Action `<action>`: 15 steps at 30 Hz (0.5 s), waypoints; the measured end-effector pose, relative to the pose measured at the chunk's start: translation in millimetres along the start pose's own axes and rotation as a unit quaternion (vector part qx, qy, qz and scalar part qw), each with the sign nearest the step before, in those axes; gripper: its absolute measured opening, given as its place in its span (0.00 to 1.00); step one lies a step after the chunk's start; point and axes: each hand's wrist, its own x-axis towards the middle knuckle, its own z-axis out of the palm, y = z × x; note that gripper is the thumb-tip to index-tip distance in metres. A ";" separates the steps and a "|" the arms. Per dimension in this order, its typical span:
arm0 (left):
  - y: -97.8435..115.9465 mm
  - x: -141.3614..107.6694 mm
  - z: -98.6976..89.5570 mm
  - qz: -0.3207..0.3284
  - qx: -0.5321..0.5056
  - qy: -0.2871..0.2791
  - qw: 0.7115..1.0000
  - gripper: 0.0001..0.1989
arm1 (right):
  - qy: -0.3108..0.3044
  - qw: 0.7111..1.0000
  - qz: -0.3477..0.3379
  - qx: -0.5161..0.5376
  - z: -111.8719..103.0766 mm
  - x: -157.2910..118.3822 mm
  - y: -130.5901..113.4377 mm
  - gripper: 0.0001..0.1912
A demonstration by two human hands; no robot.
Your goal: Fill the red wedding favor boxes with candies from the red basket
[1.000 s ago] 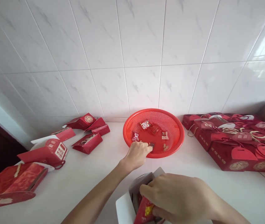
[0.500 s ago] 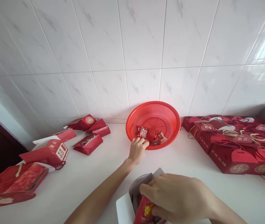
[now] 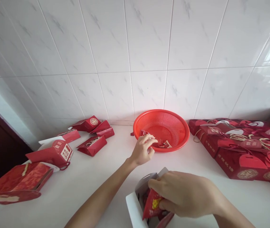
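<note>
My left hand (image 3: 143,150) hovers over the near rim of a red plastic basket (image 3: 184,144). Its fingers are apart and bent, with nothing visible between them. Several small wrapped sweets (image 3: 166,144) lie at the bottom of the basket, partly hidden by that hand. Below, my right hand (image 3: 184,194) pinches a red packet (image 3: 152,204) with a yellow print. The packet is at the mouth of an open box (image 3: 135,209), white inside, which the bottom of the view cuts off. Red items show inside the box, partly covered by my right hand.
At right stand rows of closed red gift boxes (image 3: 233,160) with cord handles. Several red boxes (image 3: 92,145) and a larger patterned red box (image 3: 18,180) lie at left on the white counter (image 3: 84,177). A tiled wall (image 3: 149,88) rises behind.
My left hand has lifted off the basket's near rim and its fingers have spread. The basket has tipped back to sit flatter. My right hand still grips the red packet at the box.
</note>
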 end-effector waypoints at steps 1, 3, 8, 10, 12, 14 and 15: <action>0.9 2.3 -3.9 0.005 -0.026 -0.001 1.000 0.16 | 0.006 1.000 0.002 -0.003 -0.7 -0.3 0.7 0.05; 1.9 5.5 -8.8 0.015 -0.083 -0.006 0.996 0.14 | 0.012 1.000 0.008 -0.007 -1.6 -0.6 1.7 0.05; 6.8 9.2 -17.0 0.001 -0.198 -0.013 0.980 0.09 | 0.013 1.000 0.019 -0.011 -3.6 -1.8 4.0 0.05; 13.5 12.5 -27.3 -0.024 -0.231 -0.039 0.972 0.07 | 0.011 1.000 0.027 -0.010 -4.9 -3.1 5.2 0.06; 23.0 16.6 -43.2 -0.051 -0.251 -0.093 0.962 0.06 | 0.007 0.999 0.039 -0.011 -5.7 -4.2 6.7 0.07; 33.6 19.8 -61.9 -0.060 -0.260 -0.171 0.949 0.05 | 0.008 0.998 0.054 -0.013 -5.4 -4.8 8.2 0.08; 38.6 20.5 -71.2 -0.056 -0.260 -0.211 0.941 0.05 | 0.010 0.998 0.061 -0.016 -4.9 -4.9 8.9 0.08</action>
